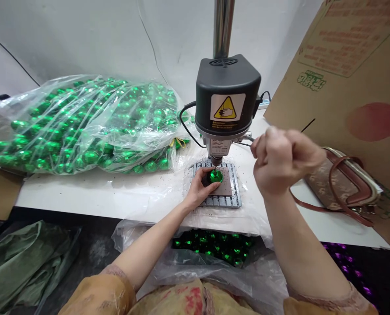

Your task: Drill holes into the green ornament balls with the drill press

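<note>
My left hand pinches a shiny green faceted ball between thumb and fingers. The ball rests on a brownish square pad on the slotted metal base of a small drill press. The drill's chuck and bit come down right at the top of the ball; whether the bit is inside it I cannot tell. To the right of the motor head, my right hand is closed in a fist around the feed lever, most of which the fingers hide.
A big clear bag of green balls lies at the back left. Below the table's front edge, an open plastic bag holds more. On the right are a brown handbag and a large cardboard box. Dark specks surround the base.
</note>
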The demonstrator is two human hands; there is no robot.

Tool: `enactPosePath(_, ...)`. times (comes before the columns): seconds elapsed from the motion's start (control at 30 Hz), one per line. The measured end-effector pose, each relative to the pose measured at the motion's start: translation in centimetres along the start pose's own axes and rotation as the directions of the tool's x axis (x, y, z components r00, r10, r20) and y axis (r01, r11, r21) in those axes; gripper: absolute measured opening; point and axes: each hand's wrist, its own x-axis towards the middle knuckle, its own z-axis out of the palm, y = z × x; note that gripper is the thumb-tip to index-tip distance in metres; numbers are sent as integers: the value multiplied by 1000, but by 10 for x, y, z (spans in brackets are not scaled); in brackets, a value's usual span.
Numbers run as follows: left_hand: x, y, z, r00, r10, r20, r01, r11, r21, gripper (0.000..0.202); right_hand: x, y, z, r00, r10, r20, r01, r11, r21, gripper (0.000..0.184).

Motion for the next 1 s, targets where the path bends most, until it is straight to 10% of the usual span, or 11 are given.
enactPosePath(0.17, -27, 25, 1, 977, 64, -203, -18, 976, 219, 43, 38, -12, 17, 983, 170, 68, -168, 985, -42, 47)
enactPosePath(0.27, -70, 35, -2, 958, 276, 75, -285, 906, 311, 43, 42, -10, 16, 982, 170, 80, -172, 985, 24, 45)
enactPosePath(0.4, -127, 29, -8, 667, 430, 608, -728, 550, 409, 42, 38, -8, 15, 989, 141, 52, -145, 986, 81, 43)
enactPosePath(0.5, -140, 23, -20, 587, 435, 683, -797, 458, 393, 50, 36, -11, 15, 989, 143, 41, -145, 987, 65, 43)
enactPosePath(0.73, -36, 11, -80, 933, 282, 224, -360, 746, 560, 25, 34, -14, 16, 989, 141, 45, -143, 989, 40, 42)
enactPosePath(0.87, 60, -11, -99, 990, 1, 140, -112, 608, 786, 34, 33, -12, 17, 993, 118, 29, -120, 990, 70, 41)
enactPosePath(1.0, 122, -29, -96, 994, -38, 103, -69, 512, 856, 39, 32, -13, 17, 991, 134, 23, -135, 989, 55, 43)
